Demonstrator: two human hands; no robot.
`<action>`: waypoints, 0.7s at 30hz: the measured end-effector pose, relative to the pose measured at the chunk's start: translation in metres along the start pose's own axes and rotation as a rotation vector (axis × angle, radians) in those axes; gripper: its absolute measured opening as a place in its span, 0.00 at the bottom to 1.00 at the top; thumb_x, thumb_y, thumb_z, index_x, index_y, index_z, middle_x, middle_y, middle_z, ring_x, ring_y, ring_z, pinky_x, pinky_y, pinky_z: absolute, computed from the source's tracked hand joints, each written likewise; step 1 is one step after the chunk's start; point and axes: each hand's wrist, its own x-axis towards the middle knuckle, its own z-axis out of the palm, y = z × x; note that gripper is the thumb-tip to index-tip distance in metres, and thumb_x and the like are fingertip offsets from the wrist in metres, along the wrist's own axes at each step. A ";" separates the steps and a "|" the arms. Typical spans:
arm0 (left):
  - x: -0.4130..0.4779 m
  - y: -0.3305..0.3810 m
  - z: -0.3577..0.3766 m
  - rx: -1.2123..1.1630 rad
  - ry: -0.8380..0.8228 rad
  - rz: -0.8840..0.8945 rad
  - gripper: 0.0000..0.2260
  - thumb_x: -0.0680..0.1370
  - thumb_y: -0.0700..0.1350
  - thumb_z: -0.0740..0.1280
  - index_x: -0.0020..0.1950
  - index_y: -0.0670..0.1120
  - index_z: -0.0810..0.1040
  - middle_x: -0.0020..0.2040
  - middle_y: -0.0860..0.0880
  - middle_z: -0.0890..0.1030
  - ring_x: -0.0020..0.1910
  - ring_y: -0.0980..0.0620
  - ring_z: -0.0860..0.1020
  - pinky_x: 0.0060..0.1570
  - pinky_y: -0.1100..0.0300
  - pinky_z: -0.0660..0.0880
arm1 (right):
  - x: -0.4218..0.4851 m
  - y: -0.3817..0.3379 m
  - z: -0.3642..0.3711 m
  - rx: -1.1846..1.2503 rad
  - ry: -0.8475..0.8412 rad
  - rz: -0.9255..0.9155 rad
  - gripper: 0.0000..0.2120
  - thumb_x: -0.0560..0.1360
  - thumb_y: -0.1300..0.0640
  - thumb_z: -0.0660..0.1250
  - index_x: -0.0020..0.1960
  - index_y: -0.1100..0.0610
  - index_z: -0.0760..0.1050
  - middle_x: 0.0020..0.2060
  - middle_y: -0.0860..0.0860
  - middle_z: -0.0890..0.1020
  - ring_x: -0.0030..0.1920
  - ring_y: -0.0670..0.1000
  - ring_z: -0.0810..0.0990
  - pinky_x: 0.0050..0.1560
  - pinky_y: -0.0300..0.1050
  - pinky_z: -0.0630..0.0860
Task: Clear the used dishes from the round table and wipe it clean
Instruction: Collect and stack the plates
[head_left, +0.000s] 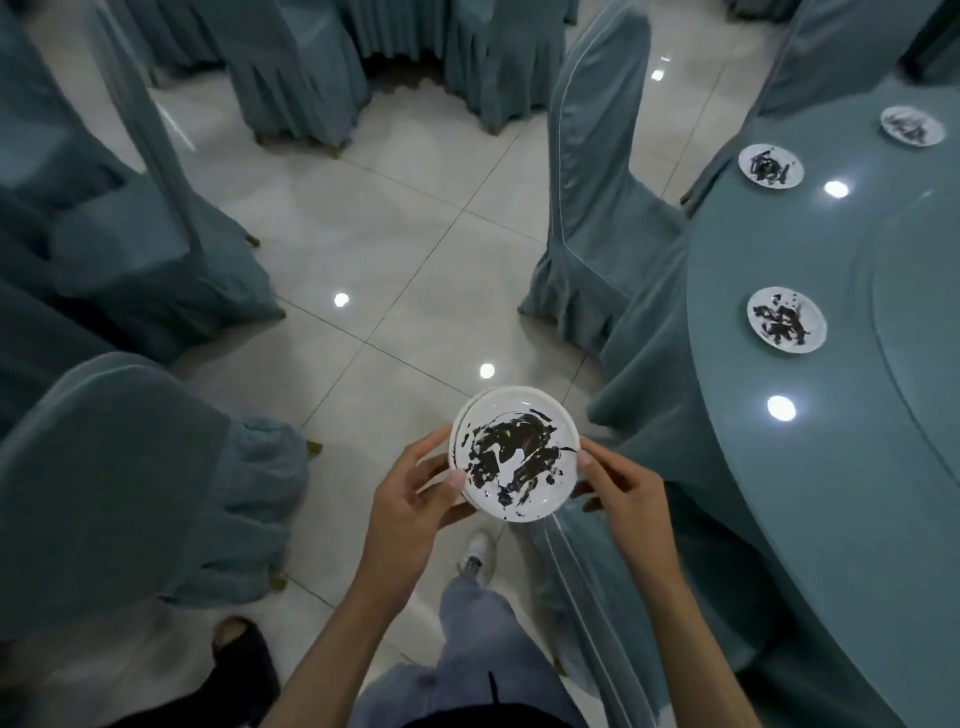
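Lower centre: left hand (415, 488) and right hand (618, 488), two in all, clamp opposite rims of one stack (514, 452) of soiled plates; count in stack unreadable. Right of frame: table (831, 467) carries three soiled plates: near plate (786, 319), middle plate (771, 164), far plate (911, 126).

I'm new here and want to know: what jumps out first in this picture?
A dirty white plate, smeared with black, is held low in the middle by the left hand and right hand. On the round table at right, three more smeared plates wait along its edge.
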 end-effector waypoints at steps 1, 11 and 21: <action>0.015 0.008 0.000 0.021 -0.025 -0.001 0.19 0.80 0.38 0.70 0.70 0.50 0.76 0.64 0.49 0.83 0.63 0.45 0.82 0.51 0.45 0.84 | 0.014 -0.006 0.003 0.027 0.009 0.014 0.12 0.80 0.59 0.70 0.62 0.51 0.83 0.45 0.46 0.89 0.41 0.51 0.86 0.40 0.42 0.83; 0.146 0.061 0.030 0.021 -0.152 -0.127 0.14 0.81 0.37 0.69 0.65 0.50 0.79 0.57 0.47 0.85 0.57 0.44 0.85 0.47 0.48 0.84 | 0.107 -0.042 0.006 0.041 0.193 0.001 0.11 0.78 0.58 0.73 0.60 0.54 0.85 0.43 0.49 0.88 0.41 0.53 0.87 0.41 0.42 0.83; 0.287 0.082 0.070 0.071 -0.341 -0.174 0.12 0.80 0.37 0.70 0.62 0.48 0.79 0.56 0.44 0.85 0.55 0.42 0.85 0.46 0.45 0.84 | 0.187 -0.054 0.003 -0.196 0.476 0.088 0.06 0.80 0.55 0.71 0.53 0.45 0.84 0.41 0.40 0.87 0.40 0.44 0.85 0.46 0.40 0.83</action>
